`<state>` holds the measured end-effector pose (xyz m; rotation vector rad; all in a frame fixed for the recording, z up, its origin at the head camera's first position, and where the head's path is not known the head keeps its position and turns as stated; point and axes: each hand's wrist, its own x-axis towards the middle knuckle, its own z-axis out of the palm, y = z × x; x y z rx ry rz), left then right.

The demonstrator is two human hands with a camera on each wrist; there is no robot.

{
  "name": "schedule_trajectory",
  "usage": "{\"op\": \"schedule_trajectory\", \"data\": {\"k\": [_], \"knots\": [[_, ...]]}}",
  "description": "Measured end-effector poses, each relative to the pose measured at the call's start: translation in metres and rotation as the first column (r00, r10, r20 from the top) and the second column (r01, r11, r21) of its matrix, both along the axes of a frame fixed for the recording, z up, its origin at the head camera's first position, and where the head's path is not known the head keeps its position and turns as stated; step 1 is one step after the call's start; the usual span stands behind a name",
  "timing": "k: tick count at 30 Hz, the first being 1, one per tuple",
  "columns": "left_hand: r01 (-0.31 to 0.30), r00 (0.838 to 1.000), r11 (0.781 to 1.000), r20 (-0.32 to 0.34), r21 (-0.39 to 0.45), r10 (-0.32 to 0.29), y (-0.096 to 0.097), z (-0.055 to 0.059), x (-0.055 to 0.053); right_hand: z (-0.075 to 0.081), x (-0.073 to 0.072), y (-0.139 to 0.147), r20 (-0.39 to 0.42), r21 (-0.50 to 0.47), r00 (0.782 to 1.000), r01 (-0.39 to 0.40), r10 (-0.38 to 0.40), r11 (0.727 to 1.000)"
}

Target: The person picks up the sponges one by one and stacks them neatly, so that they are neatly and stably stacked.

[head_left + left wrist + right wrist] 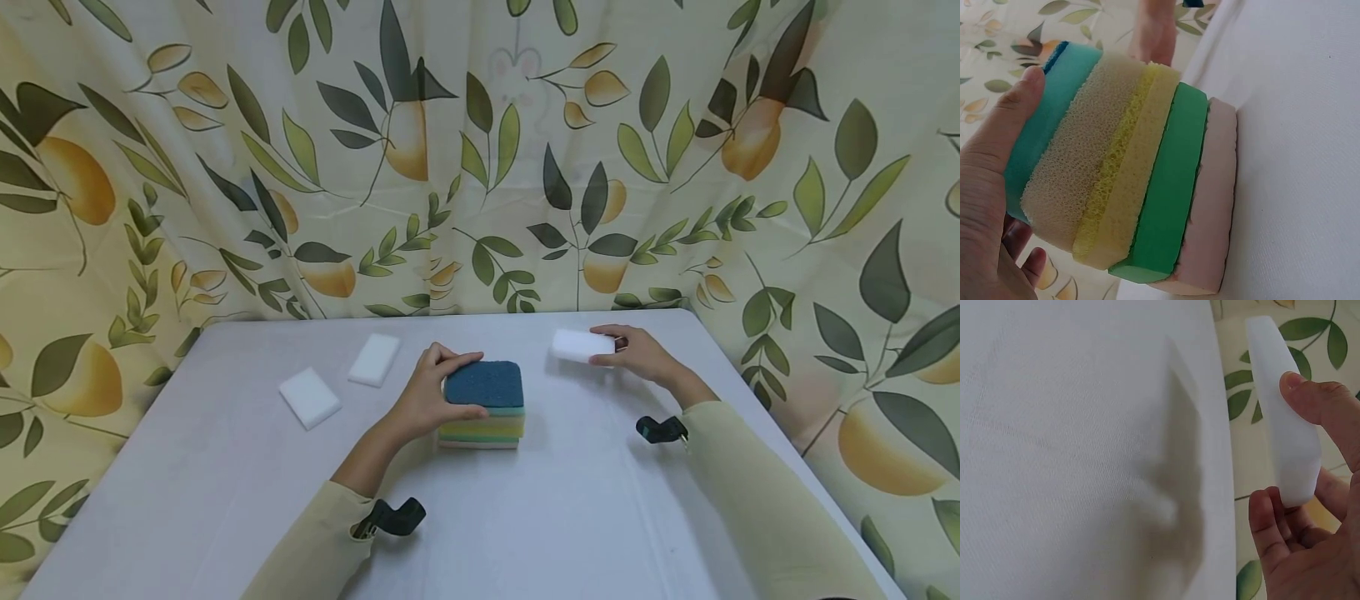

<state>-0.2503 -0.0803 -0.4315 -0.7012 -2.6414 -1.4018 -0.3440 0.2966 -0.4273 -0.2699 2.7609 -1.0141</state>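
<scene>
A stack of several sponges [483, 427] stands on the table, its top one dark blue with a teal side. The left wrist view shows beige, yellow, green and pale pink layers [1210, 194] below it. My left hand [435, 392] grips the top of the stack, thumb on one side and fingers on the other. My right hand [637, 354] pinches a white sponge [581, 345] to the right of the stack. In the right wrist view that white sponge [1282, 419] is off the table, with its shadow on the cloth.
Two white sponges lie flat left of the stack, one nearer [309, 397] and one farther back [374, 360]. A white cloth covers the table [585, 517]. Behind it hangs a curtain [480, 208] printed with fruit and leaves.
</scene>
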Motion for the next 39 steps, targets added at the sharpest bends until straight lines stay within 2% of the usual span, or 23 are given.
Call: {"op": "schedule_trajectory", "data": {"k": [23,39], "knots": [[-0.008,1.000,1.000,0.001,-0.006,0.008,0.000,0.000,0.001,0.018,0.033,-0.018,-0.083,-0.064,0.996,-0.048,0.043,0.997],[0.001,1.000,1.000,0.012,0.002,-0.001,0.001,0.002,0.000,0.029,0.052,-0.025,-0.173,-0.031,0.984,-0.053,0.047,0.998]]}}
